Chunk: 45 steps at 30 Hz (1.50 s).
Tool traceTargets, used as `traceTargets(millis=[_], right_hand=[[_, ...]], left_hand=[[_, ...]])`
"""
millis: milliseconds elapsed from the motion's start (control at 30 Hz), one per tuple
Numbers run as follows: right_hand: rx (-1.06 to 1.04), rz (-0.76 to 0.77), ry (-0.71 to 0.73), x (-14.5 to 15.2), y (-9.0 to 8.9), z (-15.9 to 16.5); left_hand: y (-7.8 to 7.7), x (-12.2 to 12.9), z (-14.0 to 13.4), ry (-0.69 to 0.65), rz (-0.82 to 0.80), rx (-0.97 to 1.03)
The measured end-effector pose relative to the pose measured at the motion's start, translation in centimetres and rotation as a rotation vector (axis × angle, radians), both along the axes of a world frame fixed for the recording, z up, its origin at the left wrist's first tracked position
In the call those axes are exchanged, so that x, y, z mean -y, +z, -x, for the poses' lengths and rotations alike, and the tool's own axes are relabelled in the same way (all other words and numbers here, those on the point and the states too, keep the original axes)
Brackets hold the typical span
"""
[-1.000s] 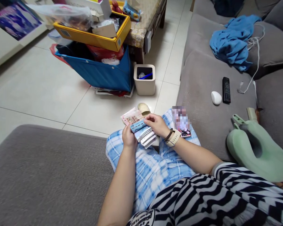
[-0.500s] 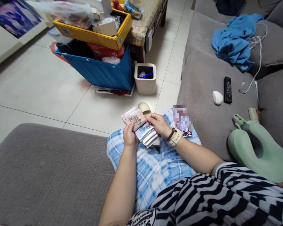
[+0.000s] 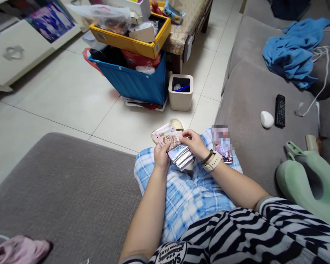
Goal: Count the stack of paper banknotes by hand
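My left hand (image 3: 162, 156) is closed around the left end of a stack of banknotes (image 3: 183, 156), thumb on top. The lower notes are blue and grey-white, their edges fanned toward me. On top lies a brownish banknote marked 20 (image 3: 169, 140), and pinkish notes (image 3: 162, 129) stick out beyond it at the upper left. My right hand (image 3: 194, 143) pinches the right edge of the brownish note between thumb and fingers; its other fingers are curled. A phone (image 3: 223, 150) with a lit, partly blurred screen rests on my right thigh, beside the right wrist.
On the grey sofa to the right are a white rounded object (image 3: 267, 119), a remote control (image 3: 279, 111), a blue cloth (image 3: 294, 51) and a green neck pillow (image 3: 305, 179). A small bin (image 3: 180, 99) and a blue storage box (image 3: 134, 84) stand on the floor ahead.
The brownish note has shifted toward the right hand over the stack, uncovering more of the pinkish notes behind it. The view has swung left, bringing a pink cloth into the lower left corner.
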State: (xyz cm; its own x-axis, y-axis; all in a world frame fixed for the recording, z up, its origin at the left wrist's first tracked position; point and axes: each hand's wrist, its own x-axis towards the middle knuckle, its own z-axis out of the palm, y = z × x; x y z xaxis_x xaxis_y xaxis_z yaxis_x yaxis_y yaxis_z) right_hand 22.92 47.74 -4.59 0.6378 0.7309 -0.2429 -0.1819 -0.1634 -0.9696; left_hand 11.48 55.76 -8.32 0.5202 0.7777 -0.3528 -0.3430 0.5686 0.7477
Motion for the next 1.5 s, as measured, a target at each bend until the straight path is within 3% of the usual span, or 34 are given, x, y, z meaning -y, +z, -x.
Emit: traceTargets(millis=[167,367,600,867,1333,1500], right_hand=[[-0.028,-0.023,0.01,-0.1,-0.2,0.1],[-0.084,-0.045,0.017,-0.1,0.0,0.3],[-0.113,-0.054,0.035,-0.2,0.5,0.5],[-0.106,-0.047,0.035,-0.2,0.4,0.5],[-0.123,-0.011,0.069,0.2,0.9,0.6],[-0.103,-0.009,0.018,0.2,0.7,0.7]], left_hand=[[-0.1,0.0,-0.1,-0.006,0.026,0.009],[-0.3,-0.2,-0.5,0.135,0.039,-0.024],[0.1,-0.2,-0.5,0.176,0.01,-0.063],[0.9,-0.1,-0.5,0.158,0.017,-0.084],[0.8,0.1,-0.3,0.082,0.056,-0.009],[0.7,0.1,-0.2,0.046,0.046,0.02]])
